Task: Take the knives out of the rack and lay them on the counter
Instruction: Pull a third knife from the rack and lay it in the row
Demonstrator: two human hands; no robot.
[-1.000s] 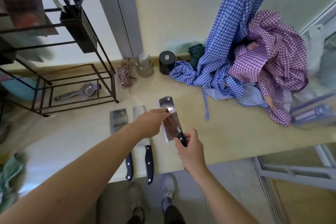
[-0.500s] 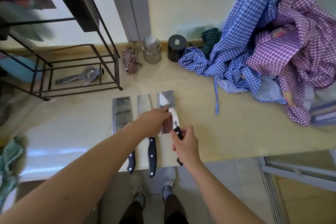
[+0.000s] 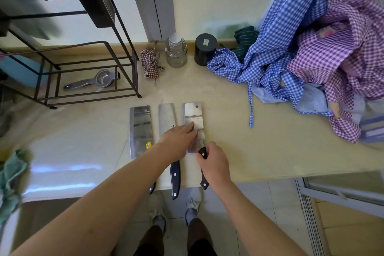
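On counter (image 3: pixel 249 151), right grip (image 3: pixel 214 162) clasps cleaver (image 3: pixel 193 118) handle.

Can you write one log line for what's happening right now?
step: laying third cleaver on counter | right hand: grips handle | left hand: flat on blade | beside: two cleavers

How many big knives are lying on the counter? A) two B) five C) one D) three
D: three cleavers lie side by side, the left cleaver, the middle cleaver and the right cleaver, which the right hand holds by its handle.
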